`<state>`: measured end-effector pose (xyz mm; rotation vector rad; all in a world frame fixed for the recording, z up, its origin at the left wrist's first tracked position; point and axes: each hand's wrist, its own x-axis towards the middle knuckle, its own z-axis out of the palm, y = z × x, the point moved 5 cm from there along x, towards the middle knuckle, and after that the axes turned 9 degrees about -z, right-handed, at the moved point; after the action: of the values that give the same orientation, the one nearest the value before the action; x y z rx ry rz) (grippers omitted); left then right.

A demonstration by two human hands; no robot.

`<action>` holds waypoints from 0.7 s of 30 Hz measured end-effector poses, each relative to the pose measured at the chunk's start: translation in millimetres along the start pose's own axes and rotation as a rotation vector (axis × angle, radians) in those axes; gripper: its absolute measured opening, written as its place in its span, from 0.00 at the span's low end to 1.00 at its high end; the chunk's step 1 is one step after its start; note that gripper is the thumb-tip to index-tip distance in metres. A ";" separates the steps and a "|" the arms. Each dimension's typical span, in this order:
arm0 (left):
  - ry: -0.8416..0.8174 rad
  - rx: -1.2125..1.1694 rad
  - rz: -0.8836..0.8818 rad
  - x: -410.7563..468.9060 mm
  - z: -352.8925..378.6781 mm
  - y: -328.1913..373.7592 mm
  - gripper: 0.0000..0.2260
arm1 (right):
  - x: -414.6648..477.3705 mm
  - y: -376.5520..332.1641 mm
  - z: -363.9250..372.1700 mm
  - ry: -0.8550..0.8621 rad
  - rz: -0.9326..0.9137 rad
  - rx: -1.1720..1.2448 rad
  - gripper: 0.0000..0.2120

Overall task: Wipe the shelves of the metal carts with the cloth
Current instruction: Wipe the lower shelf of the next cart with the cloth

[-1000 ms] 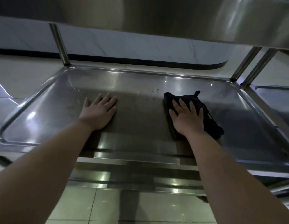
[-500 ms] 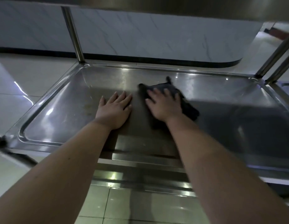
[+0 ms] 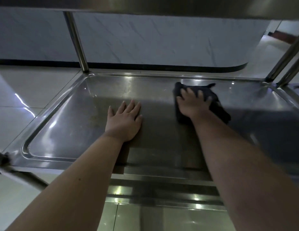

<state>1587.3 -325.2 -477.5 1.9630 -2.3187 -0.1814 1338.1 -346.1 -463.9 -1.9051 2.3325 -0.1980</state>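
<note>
head view looked down onto a steel cart shelf point(image 3: 162, 147), a wide shallow tray with a raised rim running left to right, an upper shelf point(image 3: 162, 5) overhanging at the top and upright posts point(image 3: 77, 42) at the far corners. pale floor tiles point(image 3: 28, 90) and a marble-look wall point(image 3: 145, 39) lay beyond it. both bare forearms reached in from the near edge.

left hand point(image 3: 124, 121) lay flat and open on the shelf, left of centre, fingers spread, holding nothing; it looked like a brace.

right hand point(image 3: 193, 104) pressed palm-down on a dark cloth point(image 3: 218, 109), fingers splayed over it rather than curled round it, so it pinned the cloth to the metal more than it gripped it. the cloth sat bunched right of centre, toward the far rim, spilling out to the right of the hand, with a small corner sticking up at the back.

faint yellowish specks point(image 3: 93, 117) showed on the metal just left of the left hand. they lay well apart from the cloth, along the shelf's long axis and with the left hand between. by my reading, the wiping was partway through, and reaching those marks would call for a leftward sweep, with the bracing hand lifted or shifted out of the path.
</note>
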 end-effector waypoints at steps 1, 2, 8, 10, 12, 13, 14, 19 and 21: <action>0.000 0.005 -0.001 0.4 0.4 -0.4 0.25 | 2.6 -40.1 7.7 -0.008 -0.110 -0.008 0.25; 0.003 0.011 -0.003 0.9 1.0 -0.9 0.25 | 1.3 -76.5 14.9 -0.015 -0.200 -0.017 0.25; 0.001 -0.007 -0.019 1.4 1.2 -6.6 0.26 | -5.4 -111.0 21.1 -0.018 -0.323 0.024 0.24; 0.004 -0.013 -0.017 0.8 0.4 -5.6 0.26 | -2.6 -59.4 9.6 0.024 -0.236 -0.011 0.24; 0.000 -0.014 -0.016 0.3 0.4 -5.2 0.26 | -7.6 12.6 -4.2 0.043 -0.075 -0.020 0.24; -0.004 -0.010 -0.014 -0.1 0.6 -4.9 0.26 | -14.6 50.3 -10.8 0.039 0.006 -0.012 0.25; -0.010 -0.005 -0.007 -0.7 0.3 -3.6 0.25 | -24.5 84.6 -16.6 0.027 0.084 -0.004 0.26; -0.025 0.051 -0.006 -5.5 -3.1 1.9 0.26 | -72.2 113.0 -19.4 -0.035 0.288 -0.001 0.27; -0.028 0.052 -0.016 -7.4 -3.6 1.1 0.26 | -82.3 63.7 -12.2 -0.022 0.205 -0.008 0.27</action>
<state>1587.9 -317.8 -473.7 2.0162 -2.3492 -0.1517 1290.8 -252.6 -462.2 -1.6465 2.4955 -0.1459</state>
